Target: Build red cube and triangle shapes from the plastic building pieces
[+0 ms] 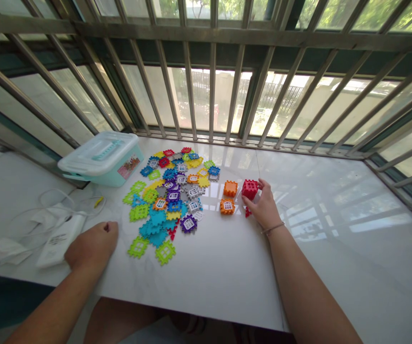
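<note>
Where the frame's lower left begins, your left hand (93, 246) rests on the tabletop (213, 272), fingers curled into a fist; whether anything is inside, you cannot tell from this angle. Just beside it, on its outer side: a white rectangular device (60, 241).

Lower centre, two lime-green window tiles (165, 252) mark the near edge of a loose heap. Above them, overlapping turquoise tiles (154, 231); to their right, a purple window tile (188, 223). Teeth overlap in places, so dragging one piece could pull neighbours along.

Right of centre, your right hand (261, 205) has thumb and fingers parted only by the width of the red toothed block (250, 188), gripping it by its sides. Cube or stack: hard to say. A small red piece (248, 211) lies below it, close to your thumb; setting the block down on that would likely leave it tilted. Squeeze unevenly and the layers might shear apart.

Just left of the block, an orange window-faced stack (227, 206) and, beyond it, a plain orange stack (230, 188). A sideways swing of your knuckles could topple either.

Farther, upper left: lidded storage box (120, 165). Behind everything, metal bars (212, 91).
</note>
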`<state>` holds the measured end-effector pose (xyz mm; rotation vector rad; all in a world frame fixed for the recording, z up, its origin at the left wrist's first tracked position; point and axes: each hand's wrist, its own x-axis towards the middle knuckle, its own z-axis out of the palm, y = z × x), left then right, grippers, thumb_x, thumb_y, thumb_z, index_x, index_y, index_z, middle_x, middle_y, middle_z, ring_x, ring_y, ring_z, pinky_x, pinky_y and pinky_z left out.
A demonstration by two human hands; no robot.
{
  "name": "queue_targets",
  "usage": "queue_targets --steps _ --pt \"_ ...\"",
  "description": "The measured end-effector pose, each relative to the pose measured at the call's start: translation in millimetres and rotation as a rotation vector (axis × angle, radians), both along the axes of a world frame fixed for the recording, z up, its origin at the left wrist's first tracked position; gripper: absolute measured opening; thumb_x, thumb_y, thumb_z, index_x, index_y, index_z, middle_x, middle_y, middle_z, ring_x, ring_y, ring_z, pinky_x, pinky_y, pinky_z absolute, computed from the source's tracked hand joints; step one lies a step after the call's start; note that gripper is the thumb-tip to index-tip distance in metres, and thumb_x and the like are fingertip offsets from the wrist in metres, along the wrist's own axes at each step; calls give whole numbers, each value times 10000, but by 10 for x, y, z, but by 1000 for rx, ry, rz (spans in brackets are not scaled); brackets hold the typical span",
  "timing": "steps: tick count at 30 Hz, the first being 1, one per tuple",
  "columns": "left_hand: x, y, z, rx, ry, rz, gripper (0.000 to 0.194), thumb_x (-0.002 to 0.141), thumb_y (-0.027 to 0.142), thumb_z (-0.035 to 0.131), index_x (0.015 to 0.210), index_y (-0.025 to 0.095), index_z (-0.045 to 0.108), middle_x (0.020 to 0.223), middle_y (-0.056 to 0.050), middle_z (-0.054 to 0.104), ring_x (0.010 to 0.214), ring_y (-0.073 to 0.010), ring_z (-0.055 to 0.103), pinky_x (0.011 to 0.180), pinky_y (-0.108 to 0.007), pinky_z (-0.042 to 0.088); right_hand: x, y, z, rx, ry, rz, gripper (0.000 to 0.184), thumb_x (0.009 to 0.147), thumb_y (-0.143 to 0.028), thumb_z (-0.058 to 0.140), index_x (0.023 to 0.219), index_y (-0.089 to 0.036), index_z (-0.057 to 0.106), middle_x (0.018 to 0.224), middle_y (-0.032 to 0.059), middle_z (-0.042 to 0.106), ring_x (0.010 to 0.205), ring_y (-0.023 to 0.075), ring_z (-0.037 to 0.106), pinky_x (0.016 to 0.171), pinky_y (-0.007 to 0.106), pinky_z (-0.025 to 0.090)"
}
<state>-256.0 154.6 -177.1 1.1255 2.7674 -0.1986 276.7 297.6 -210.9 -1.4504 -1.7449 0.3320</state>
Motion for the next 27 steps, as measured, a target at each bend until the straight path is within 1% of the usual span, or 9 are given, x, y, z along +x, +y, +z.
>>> queue_targets --steps 4,8,13,17,20,24,27 --pt "-6 -5 -6 6 -4 -19 643 1058 551 323 1188 179 830 1179 -268 769 1027 -441 730 784 -488 564 -39 -2 -9 3 -1 -15 926 890 -531 814 1626 -202 359 1541 232 557 1401 372 595 1208 618 492" --pt "-2 -7 -7 0 10 -21 655 1061 559 299 1190 189 824 1187 -255 773 1032 -434 731 786 -480 566 -63 3 -39 10 -9 -29 973 876 -560 835 1637 -205 343 1537 231 558 1422 378 583 1214 616 486" --pt "5 -4 1 -12 15 -5 679 1062 565 260 1210 204 815 1199 -237 779 1051 -423 735 800 -464 568 -74 25 -86 1 -13 -82 1015 864 -614 832 1642 -187 341 1481 247 593 1351 402 616 1162 631 512" --pt "3 -2 2 -20 13 -5 678 1055 567 277 1227 192 814 1222 -243 778 1057 -418 738 811 -459 565 -95 36 -91 -34 -32 -122 1050 845 -621 845 1647 -174 334 1465 253 615 1337 409 623 1154 627 512" --pt "7 -1 8 -23 13 -7 682 1059 559 260 1208 194 816 1221 -247 776 1067 -425 739 811 -461 564 -121 38 -77 -43 -42 -135 1070 831 -638 853 1648 -172 343 1487 265 612 1346 426 618 1152 637 507" --pt "23 5 31 -22 2 -6 690 1064 540 242 1199 185 818 1207 -267 772 1068 -445 736 795 -477 562 -150 42 -70 -50 -68 -157 1077 817 -668 845 1640 -170 359 1556 284 570 1356 450 608 1141 649 506" --pt "26 9 36 -28 6 4 661 1058 539 277 1201 187 817 1209 -256 776 1059 -428 739 797 -464 561 -157 47 -82 -32 -89 -170 1075 822 -685 826 1639 -160 366 1560 288 565 1344 456 606 1139 643 501"
